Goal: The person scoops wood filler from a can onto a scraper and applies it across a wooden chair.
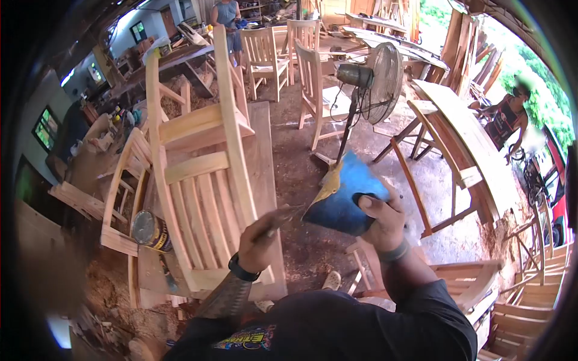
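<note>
My right hand (385, 224) grips a blue curved scoop-like piece (346, 201), perhaps cut from a plastic container, with yellowish paste (329, 183) along its left edge. The thumb lies over its near side. Close to the lower left corner of the blue piece, my left hand (260, 242) is closed, with a thin dark tip beyond its fingers that I cannot make out. Beside the left hand, a bare wooden chair (198, 174) lies tilted on a wooden work table (262, 141), its slatted back nearest me.
A lidded can (150, 230) and a brush (167, 274) sit left of the chair. A pedestal fan (379, 75) stands ahead. Several wooden chairs (262, 57) are behind it. One person (226, 18) stands at the back; another (506, 120) is beside the right-hand table (463, 114).
</note>
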`<state>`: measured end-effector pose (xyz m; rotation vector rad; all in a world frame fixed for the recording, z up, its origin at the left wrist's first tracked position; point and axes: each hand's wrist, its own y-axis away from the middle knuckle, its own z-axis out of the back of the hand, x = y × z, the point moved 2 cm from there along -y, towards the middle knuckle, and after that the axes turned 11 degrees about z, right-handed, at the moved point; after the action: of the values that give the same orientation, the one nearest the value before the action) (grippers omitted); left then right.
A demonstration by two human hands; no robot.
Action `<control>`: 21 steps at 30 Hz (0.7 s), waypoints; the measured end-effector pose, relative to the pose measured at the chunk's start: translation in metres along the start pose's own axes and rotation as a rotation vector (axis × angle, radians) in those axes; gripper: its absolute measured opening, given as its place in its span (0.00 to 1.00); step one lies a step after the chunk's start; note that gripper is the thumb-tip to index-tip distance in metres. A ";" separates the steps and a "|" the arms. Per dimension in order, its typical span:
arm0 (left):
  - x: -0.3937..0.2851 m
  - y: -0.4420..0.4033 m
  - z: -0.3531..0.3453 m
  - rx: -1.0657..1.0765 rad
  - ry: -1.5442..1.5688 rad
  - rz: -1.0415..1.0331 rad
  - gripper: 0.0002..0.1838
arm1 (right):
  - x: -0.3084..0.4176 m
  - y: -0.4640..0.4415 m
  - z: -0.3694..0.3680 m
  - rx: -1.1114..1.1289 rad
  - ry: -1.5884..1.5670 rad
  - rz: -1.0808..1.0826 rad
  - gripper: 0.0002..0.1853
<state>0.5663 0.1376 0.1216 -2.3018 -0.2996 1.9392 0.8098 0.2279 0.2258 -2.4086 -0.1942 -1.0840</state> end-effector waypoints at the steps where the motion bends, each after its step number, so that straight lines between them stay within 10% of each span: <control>1: 0.009 -0.008 -0.016 0.018 0.364 0.008 0.25 | 0.009 -0.009 0.024 0.103 0.118 0.095 0.25; 7: 0.006 -0.042 -0.125 0.090 1.311 0.460 0.24 | 0.033 -0.063 0.099 0.672 0.707 0.660 0.25; 11: -0.011 -0.069 -0.164 0.046 1.165 0.526 0.23 | 0.016 -0.063 0.134 0.741 0.752 0.860 0.33; 21: 0.007 -0.103 -0.173 -0.112 0.846 0.420 0.23 | 0.036 -0.071 0.148 0.798 1.189 0.588 0.29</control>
<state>0.7294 0.2464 0.1670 -3.1734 0.1811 0.8797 0.9097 0.3589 0.1948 -0.7958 0.3914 -1.5240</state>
